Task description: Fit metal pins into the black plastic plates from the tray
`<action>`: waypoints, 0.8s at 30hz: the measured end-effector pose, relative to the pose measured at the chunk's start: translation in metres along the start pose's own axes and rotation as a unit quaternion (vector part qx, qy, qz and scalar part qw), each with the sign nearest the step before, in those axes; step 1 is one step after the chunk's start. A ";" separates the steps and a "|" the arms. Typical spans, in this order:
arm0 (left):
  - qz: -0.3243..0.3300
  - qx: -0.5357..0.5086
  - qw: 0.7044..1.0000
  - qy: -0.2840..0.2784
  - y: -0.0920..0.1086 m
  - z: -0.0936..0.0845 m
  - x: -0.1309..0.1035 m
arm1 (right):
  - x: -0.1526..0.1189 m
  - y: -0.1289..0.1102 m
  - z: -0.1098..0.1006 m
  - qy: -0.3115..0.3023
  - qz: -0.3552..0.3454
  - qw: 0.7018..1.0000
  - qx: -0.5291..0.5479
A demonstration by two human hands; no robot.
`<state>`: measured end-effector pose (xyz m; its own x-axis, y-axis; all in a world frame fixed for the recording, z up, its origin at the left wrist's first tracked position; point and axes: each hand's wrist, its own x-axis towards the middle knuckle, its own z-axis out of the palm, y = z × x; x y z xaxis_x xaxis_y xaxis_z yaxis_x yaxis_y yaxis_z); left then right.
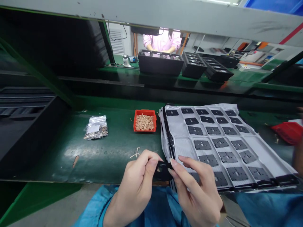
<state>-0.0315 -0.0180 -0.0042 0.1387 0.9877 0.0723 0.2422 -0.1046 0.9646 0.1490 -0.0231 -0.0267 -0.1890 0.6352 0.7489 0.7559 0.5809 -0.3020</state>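
A small black plate (163, 171) with a cut-out is held up near the bench's front edge. My left hand (138, 183) pinches its left side between thumb and fingers. On its right side, the thumb and index fingertip of my right hand (195, 186) press the plate. Just beyond my hands, a few thin tan strips (135, 153) lie on the green bench. Farther back is a red bin (145, 130) full of similar strips. To the right, a white-lined tray (184, 144) carries several flat black plates in rows, and my right hand overlaps its near left corner.
A clear plastic bag (96, 127) of small parts lies left of the red bin. Black crates (30, 126) stand at far left. Another red bin (287, 132) is at right, beside part of someone's hand. Across the bench, a person in pink (162, 41) works behind black boxes (161, 64).
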 end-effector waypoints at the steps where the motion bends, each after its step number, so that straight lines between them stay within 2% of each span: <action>1: 0.015 0.017 1.000 0.004 -0.001 -0.001 0.000 | 0.001 0.001 0.001 -0.004 -0.002 1.000 -0.001; 5: 0.088 0.063 0.994 0.007 -0.005 -0.005 -0.002 | 0.008 0.002 0.005 -0.023 -0.001 0.999 0.037; 10: 0.248 0.131 0.958 0.065 -0.012 -0.010 -0.004 | 0.022 -0.007 0.019 -0.035 0.059 0.982 0.174; 12: 0.303 0.123 0.942 0.081 -0.013 -0.013 -0.007 | 0.024 -0.015 0.027 -0.011 0.079 0.977 0.198; 14: 0.338 0.122 0.929 0.086 -0.013 -0.016 -0.010 | 0.023 -0.021 0.033 0.044 0.064 0.973 0.217; 17: 0.340 0.136 0.926 0.093 -0.011 -0.019 -0.017 | 0.017 -0.024 0.039 0.144 0.003 0.964 0.224; 20: 0.285 0.071 0.948 0.124 -0.013 -0.021 -0.027 | 0.013 -0.022 0.043 0.192 -0.044 0.963 0.185; 24: 0.253 0.037 0.959 0.124 -0.019 -0.025 -0.040 | 0.018 -0.030 0.052 0.273 -0.053 0.948 0.156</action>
<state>-0.0654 -0.0530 -0.0196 0.0260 0.8052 0.5925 0.2739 -0.5757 0.7704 0.0903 -0.0025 -0.0351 0.1636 0.2555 0.9529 0.5123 0.8034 -0.3034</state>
